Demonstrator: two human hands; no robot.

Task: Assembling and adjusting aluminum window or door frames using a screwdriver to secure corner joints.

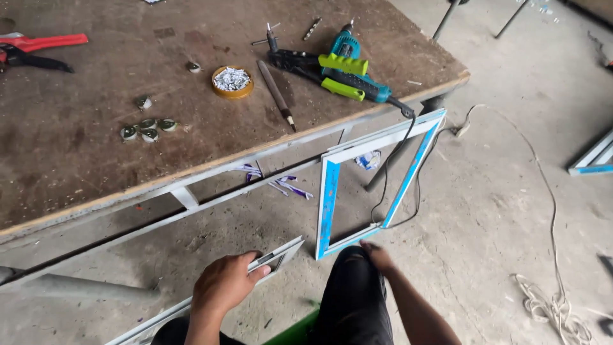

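Head view, left hand: my left hand [225,283] is curled closed around the end of a long pale grey aluminium profile bar [271,259], fingers wrapped over its top edge, low in front of my knees.
Head view, bar: the profile bar runs from my grip down towards the lower left, just above the concrete floor [511,211]; its open end points at the frame.
Head view, right hand: my right hand [377,254] reaches past my dark trouser knee to the bottom corner of a rectangular aluminium frame covered in blue protective film [329,204]; the fingertips touch the lower rail, but my knee hides part of the hand, so I cannot tell whether it grips or only rests there.
Head view, frame: it stands tilted on the floor, its top leaning against the edge of the worn wooden workbench [96,147].
Head view, bench top: a teal and lime electric drill [348,67] lies near the right end, its black cable hanging down through the frame; beside it a round-handled file [276,94], a yellow tin of small metal rivets [232,81], a cluster of small round rollers [148,130], and red-handled cutters [35,48] at the far left.
Head view, floor: a pale coiled cord [552,306] lies to the right.
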